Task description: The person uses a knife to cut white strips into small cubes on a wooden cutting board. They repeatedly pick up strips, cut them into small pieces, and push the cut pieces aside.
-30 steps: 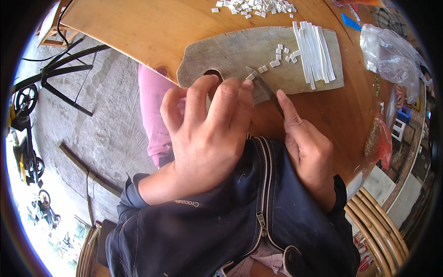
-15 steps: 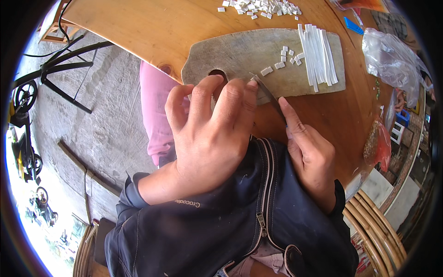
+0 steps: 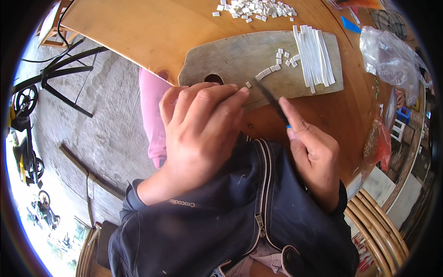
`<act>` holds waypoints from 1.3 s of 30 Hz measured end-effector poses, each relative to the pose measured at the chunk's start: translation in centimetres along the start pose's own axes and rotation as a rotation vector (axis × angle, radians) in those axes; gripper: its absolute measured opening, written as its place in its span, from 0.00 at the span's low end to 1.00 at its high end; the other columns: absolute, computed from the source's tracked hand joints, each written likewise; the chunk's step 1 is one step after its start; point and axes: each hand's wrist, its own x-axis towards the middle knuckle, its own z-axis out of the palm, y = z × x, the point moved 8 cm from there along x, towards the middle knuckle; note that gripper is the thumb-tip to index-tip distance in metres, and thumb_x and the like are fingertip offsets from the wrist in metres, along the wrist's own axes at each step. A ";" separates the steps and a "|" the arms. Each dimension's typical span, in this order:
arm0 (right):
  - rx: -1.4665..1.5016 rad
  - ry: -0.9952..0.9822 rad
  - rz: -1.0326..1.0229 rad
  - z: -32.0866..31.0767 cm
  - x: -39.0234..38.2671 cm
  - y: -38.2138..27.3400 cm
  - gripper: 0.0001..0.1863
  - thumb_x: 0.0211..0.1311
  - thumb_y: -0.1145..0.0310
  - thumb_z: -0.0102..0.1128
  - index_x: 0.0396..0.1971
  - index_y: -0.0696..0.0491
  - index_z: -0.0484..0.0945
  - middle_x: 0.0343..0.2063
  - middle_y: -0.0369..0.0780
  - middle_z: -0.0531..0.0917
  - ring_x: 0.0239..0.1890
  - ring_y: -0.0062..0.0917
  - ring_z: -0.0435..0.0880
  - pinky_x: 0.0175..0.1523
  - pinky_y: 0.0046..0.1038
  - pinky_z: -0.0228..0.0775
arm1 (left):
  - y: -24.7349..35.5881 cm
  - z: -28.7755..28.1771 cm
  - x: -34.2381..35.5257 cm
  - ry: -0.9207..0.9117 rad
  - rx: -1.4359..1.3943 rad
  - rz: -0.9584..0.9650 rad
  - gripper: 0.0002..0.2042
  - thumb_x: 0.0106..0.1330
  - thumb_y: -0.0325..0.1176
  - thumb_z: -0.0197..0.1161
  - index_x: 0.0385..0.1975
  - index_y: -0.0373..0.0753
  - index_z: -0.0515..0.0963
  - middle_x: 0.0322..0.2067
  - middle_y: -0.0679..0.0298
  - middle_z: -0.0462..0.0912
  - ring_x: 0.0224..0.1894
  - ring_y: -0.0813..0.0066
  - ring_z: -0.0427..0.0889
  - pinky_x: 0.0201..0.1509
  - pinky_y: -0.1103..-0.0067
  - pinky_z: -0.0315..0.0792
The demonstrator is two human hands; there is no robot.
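Observation:
My right hand grips a knife with a narrow dark blade and a bit of blue at its handle. Its tip points up-left over the near edge of a worn grey-brown wooden board. To the left of the blade, my left hand is closed, fingertips pinched at a small white piece; whether a longer strip runs back under the fingers is hidden. Beyond the tip, small cut white pieces lie in a curved row. Several long white strips rest side by side on the board's right end.
A heap of small white pieces lies on the wooden table behind the board. At right are a blue plastic object, a clear plastic bag and a red-tinted bag. Someone in pink clothing is at the table's left edge.
My left hand has drawn back slightly left, away from the blade. The knife has shifted, its tip now apart from the fingers. The row of cut pieces is closer together and longer.

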 end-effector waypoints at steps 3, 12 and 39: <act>-0.045 -0.124 0.010 0.5 0.1 -0.2 0.39 0.55 0.86 0.62 0.69 0.45 0.75 0.21 0.43 0.72 0.22 0.36 0.77 0.33 0.38 0.73 | -0.3 -0.4 0.1 0.066 -0.045 0.007 0.10 0.58 0.23 0.70 0.40 0.39 0.86 0.39 0.62 0.87 0.46 0.63 0.85 0.56 0.68 0.72; 0.015 0.054 -0.039 -2.4 2.5 3.4 0.31 0.61 0.85 0.60 0.65 0.46 0.79 0.23 0.45 0.76 0.23 0.31 0.76 0.34 0.32 0.73 | -0.3 -0.5 1.0 0.041 0.054 0.064 0.08 0.59 0.23 0.70 0.38 0.41 0.85 0.40 0.63 0.87 0.47 0.63 0.85 0.56 0.66 0.72; 0.268 0.202 0.110 -6.6 0.6 7.8 0.23 0.69 0.81 0.59 0.64 0.59 0.77 0.51 0.50 0.87 0.44 0.23 0.88 0.51 0.24 0.76 | -0.7 6.1 13.1 -0.141 -0.151 0.012 0.05 0.62 0.28 0.71 0.37 0.39 0.87 0.36 0.63 0.89 0.42 0.69 0.85 0.47 0.73 0.77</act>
